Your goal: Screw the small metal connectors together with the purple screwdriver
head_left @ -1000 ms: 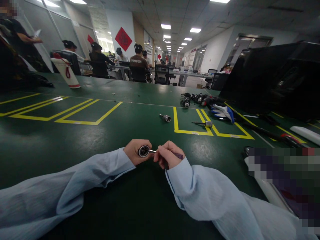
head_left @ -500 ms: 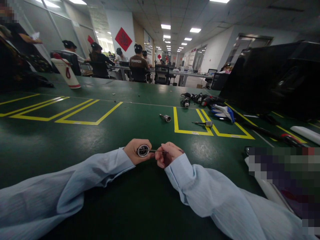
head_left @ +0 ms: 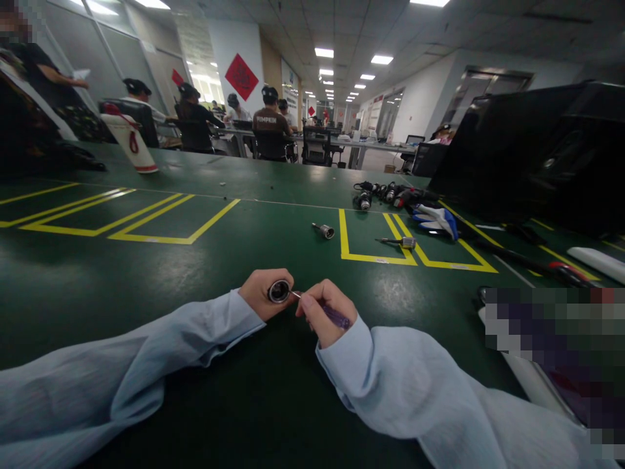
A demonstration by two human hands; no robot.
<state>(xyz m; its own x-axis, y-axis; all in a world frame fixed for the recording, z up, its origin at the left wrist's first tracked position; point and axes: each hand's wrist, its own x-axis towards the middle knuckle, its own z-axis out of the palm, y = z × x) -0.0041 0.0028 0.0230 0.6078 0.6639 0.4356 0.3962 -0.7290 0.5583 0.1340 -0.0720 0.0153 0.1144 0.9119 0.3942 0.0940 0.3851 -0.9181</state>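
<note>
My left hand [head_left: 266, 294] is wrapped around a metal cylinder [head_left: 279, 291], its round, dark open end turned up toward me. Between the fingers of my right hand [head_left: 328, 311] is a screwdriver [head_left: 336, 318] with a purplish see-through handle resting in the palm. Its thin shaft points left, with the tip at the rim of the cylinder; whether it touches is too small to tell. Past the hands, a metal socket-like piece [head_left: 324, 230] with a short shank lies on the green table [head_left: 273, 247]. Right of it lies another metal piece [head_left: 407, 243] with a long thin shaft.
Yellow tape outlines [head_left: 378, 260] mark the table. Metal and black tools [head_left: 364, 200] lie at the back right beside a blue-and-white glove [head_left: 437, 220]. A black monitor [head_left: 527, 150] stands at right, a white cup [head_left: 129, 140] at back left. People sit at desks beyond.
My right hand has turned, bringing the screwdriver's handle into view and angling its shaft down to the right. The shaft reaches less far across the cylinder's opening. My left hand has barely moved.
</note>
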